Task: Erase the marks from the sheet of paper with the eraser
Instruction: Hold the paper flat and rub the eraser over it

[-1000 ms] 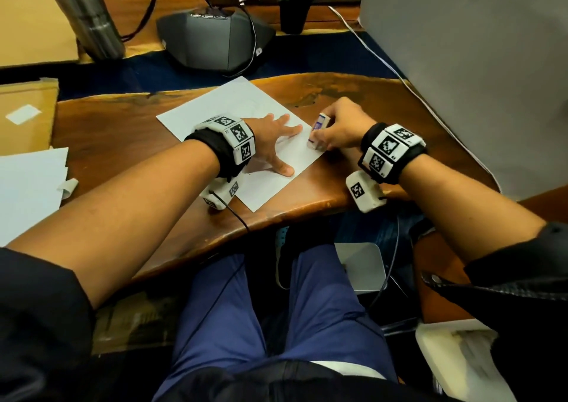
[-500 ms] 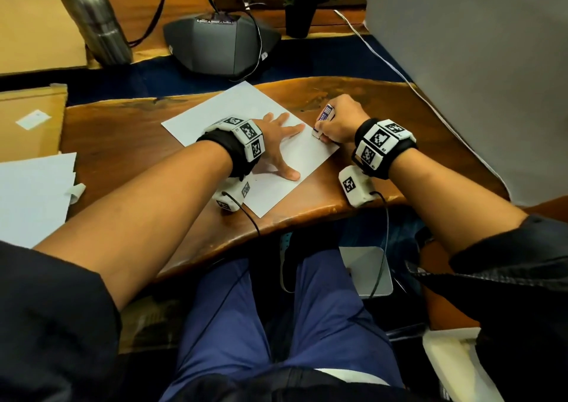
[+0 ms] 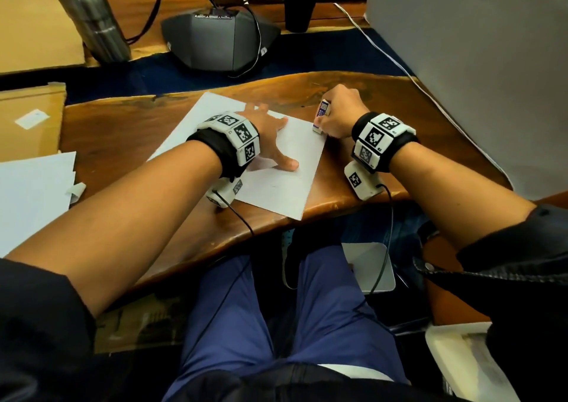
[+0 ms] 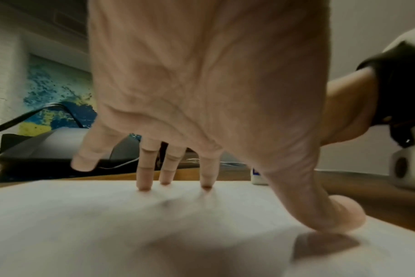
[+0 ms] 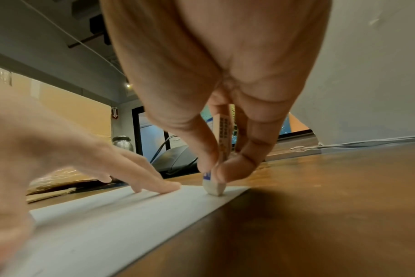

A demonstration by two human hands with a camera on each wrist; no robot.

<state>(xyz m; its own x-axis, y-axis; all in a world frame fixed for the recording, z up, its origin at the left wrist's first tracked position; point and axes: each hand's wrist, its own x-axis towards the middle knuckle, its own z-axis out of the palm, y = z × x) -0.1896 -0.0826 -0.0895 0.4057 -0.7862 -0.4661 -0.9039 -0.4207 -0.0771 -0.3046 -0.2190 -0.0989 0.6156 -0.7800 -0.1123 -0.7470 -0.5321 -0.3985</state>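
Sliding toward the far right corner of the sheet of paper (image 3: 285, 155), your right hand (image 3: 339, 111) is pinching the eraser (image 3: 321, 115) and rubbing, your left hand (image 3: 266, 137) is pressing flat with fingers spread, and any marks left are too faint to tell.

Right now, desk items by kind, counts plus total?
Sheet of paper under the hands: 1
Eraser: 1
Paper stack at left: 1
Steel bottle: 1
Conference speakerphone: 1
Potted plant: 1
Total: 6

A steel bottle (image 3: 92, 17), grey speakerphone (image 3: 219, 40) and potted plant (image 3: 299, 5) stand beyond the wooden desk (image 3: 368, 100)
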